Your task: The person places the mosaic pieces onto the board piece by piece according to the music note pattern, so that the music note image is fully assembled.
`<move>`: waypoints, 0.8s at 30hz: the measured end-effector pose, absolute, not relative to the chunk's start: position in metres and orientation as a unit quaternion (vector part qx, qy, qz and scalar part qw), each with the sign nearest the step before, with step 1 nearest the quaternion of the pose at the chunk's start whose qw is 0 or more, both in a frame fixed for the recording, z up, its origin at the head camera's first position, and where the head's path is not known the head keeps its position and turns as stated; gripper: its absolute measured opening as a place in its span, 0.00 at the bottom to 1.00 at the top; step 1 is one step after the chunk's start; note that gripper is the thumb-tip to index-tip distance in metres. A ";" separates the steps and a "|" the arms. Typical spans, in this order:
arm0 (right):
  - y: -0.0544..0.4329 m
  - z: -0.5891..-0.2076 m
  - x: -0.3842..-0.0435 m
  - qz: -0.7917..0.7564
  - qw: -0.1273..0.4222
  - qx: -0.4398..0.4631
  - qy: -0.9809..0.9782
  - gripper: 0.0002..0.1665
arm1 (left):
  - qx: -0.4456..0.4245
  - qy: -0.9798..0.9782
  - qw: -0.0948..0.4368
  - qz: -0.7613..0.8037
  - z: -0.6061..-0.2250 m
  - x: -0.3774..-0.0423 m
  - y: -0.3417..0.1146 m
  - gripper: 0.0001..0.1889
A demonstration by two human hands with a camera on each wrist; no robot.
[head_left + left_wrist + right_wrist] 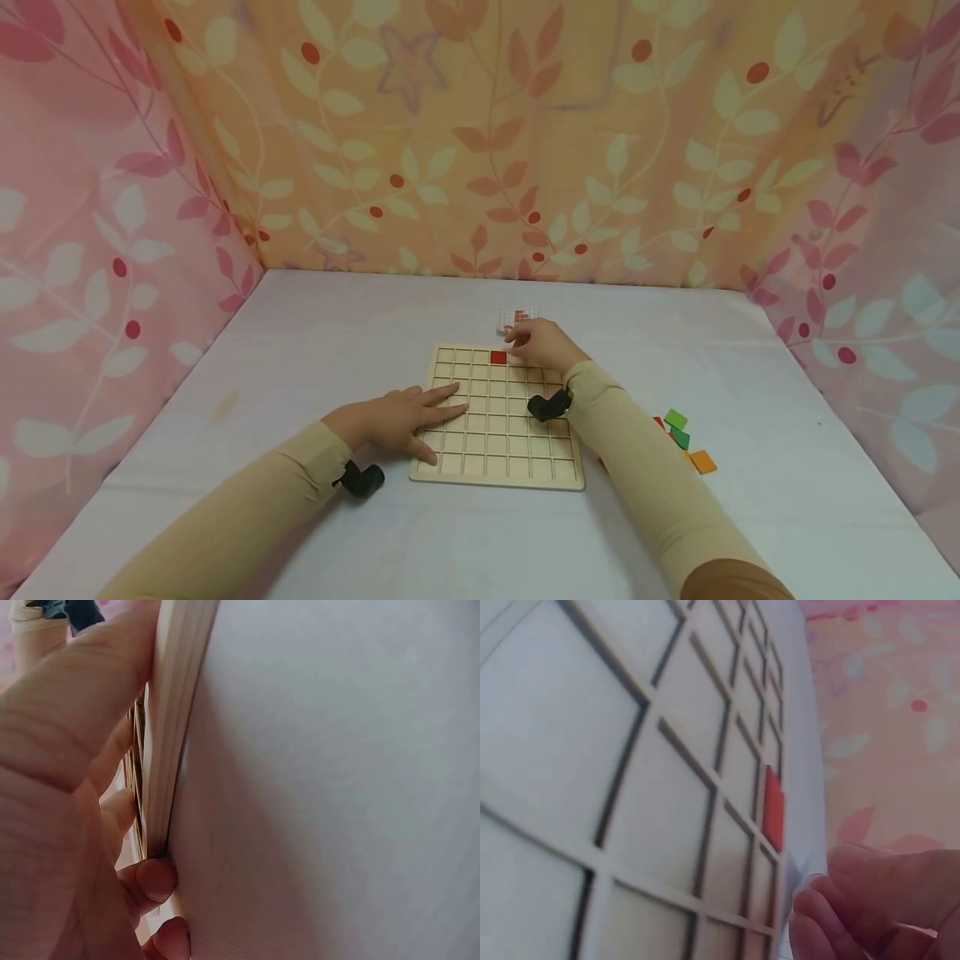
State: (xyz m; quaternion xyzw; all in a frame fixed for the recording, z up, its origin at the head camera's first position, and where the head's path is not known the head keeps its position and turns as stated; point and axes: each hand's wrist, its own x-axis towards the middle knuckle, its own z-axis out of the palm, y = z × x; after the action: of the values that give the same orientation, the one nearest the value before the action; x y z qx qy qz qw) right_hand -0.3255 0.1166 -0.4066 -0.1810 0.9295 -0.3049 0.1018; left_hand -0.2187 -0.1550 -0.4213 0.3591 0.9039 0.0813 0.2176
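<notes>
A square light-wood grid board (497,482) lies flat on the white table, and one red square tile (498,357) fills a cell in its far row. My left hand (393,421) rests at the board's left side with fingers spread over the cells. Its fingers also meet the board's edge (169,735) in the left wrist view. My right hand (546,343) is over the far edge, just right of the red tile, fingers loosely bent. Nothing shows between its fingertips (847,859). Just beyond them lies a small patterned card (516,318), partly overlapped by the hand in the head view.
Right of the board lie several loose tiles, including a light green tile (676,418), a dark green tile (680,438) and an orange tile (703,462). My right forearm partly hides this pile. Floral cloth walls (480,142) surround the table at the back and sides.
</notes>
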 end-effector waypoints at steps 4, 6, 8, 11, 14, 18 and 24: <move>0.128 -0.395 -0.320 -0.319 0.108 -0.176 0.925 0.13 | 0.357 0.904 0.221 0.083 -0.422 -0.219 -0.154 0.45; 0.135 -0.389 -0.317 -0.320 0.116 -0.177 0.924 0.13 | 0.357 0.903 0.222 0.087 -0.422 -0.219 -0.154 0.45; 0.141 -0.383 -0.313 -0.317 0.125 -0.176 0.924 0.13 | 0.357 0.903 0.222 0.088 -0.422 -0.219 -0.154 0.45; 0.150 -0.376 -0.308 -0.312 0.131 -0.174 0.925 0.13 | 0.357 0.903 0.223 0.088 -0.423 -0.219 -0.154 0.45; 0.160 -0.372 -0.303 -0.313 0.133 -0.170 0.925 0.13 | 0.357 0.903 0.223 0.086 -0.423 -0.219 -0.154 0.45; 0.174 -0.368 -0.299 -0.315 0.129 -0.166 0.925 0.13 | 0.359 0.903 0.223 0.085 -0.422 -0.218 -0.154 0.45; 0.196 -0.365 -0.292 -0.307 0.124 -0.161 0.930 0.11 | 0.366 0.904 0.210 0.073 -0.424 -0.219 -0.155 0.46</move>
State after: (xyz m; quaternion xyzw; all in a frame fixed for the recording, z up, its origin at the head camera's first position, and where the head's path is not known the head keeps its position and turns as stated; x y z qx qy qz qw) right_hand -0.2923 0.1964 -0.3645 -0.1613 0.9297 -0.3071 0.1237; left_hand -0.2193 -0.1548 -0.4239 0.3665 0.9035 0.0729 0.2099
